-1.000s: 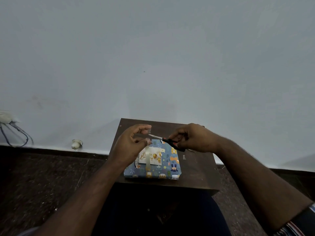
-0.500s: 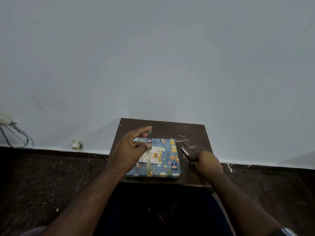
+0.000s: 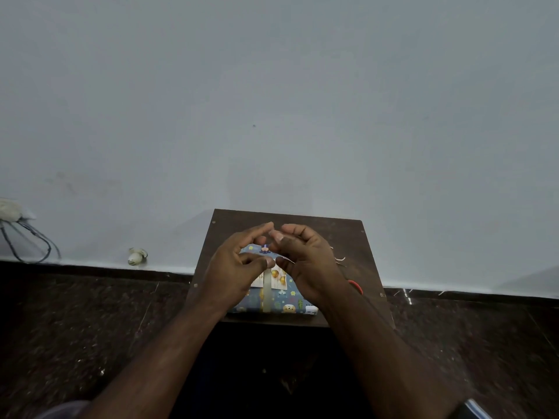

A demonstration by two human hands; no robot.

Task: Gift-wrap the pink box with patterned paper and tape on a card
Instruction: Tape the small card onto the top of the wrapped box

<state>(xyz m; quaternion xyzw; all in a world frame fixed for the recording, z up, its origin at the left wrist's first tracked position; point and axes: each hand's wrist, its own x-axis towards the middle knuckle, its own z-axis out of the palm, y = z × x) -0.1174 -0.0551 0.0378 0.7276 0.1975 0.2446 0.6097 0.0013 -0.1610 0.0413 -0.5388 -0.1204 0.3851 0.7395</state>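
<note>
Head view. Half a second ago my right hand was out at the table's right edge setting down the scissors; it has since come back and now faces my left hand above the box. The scissors lie just behind the right wrist, only a red handle showing.

Between the two hands hangs a short piece of tape. The left thumb and forefinger pinch its one end, as they did a second ago; the right fingertips meet the other end, curled round it in what I read as a pinch, though the contact is small and partly hidden.

The box, wrapped in blue patterned paper, sits directly under both hands on the table. A card lies on its top face, already crossed by one tape strip running toward me.

I judge wrapping finished and the cut done; the next piece looks about to be laid on the card.

Paper trimmings lie just beyond the right hand. Nothing blocks the card, but my own hands cover much of it.
</note>
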